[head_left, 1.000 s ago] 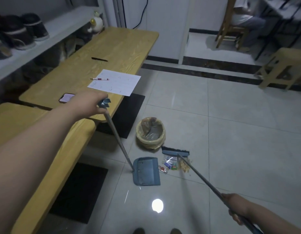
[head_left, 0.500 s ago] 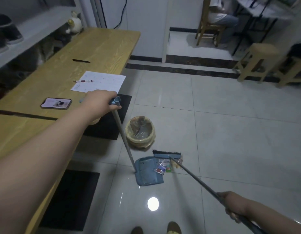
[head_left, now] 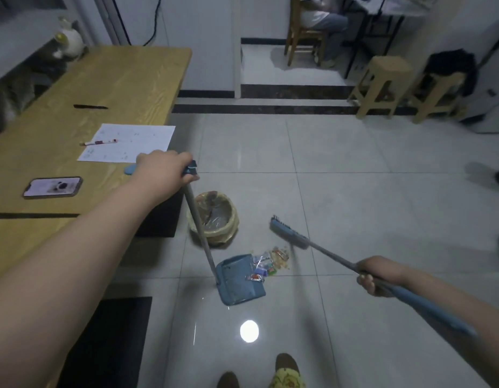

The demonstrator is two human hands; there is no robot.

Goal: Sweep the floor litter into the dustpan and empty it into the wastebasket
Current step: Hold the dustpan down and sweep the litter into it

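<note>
Table: on my far left I see a wooden top with a phone, a sheet of paper and a pen lying on it.
Left hand: my fingers are wrapped tight around the top of the dustpan handle, which slants down to the floor.
Wastebasket: lined with a yellowish bag, it stands on the tiles just behind the handle and near the table's corner.
Dustpan: blue, flat on the floor, its open edge turned toward the litter.
Litter: a small heap of wrappers and crumbs, partly on the dustpan's lip and partly on the tile just beside it.
Broom: its blue head is blurred and sits to the right of the litter, apart from it; I cannot tell whether it touches the floor.
Right hand: I grip the broom's pole firmly, fist closed around it.
Stools: two wooden ones stand far back on the right.
</note>
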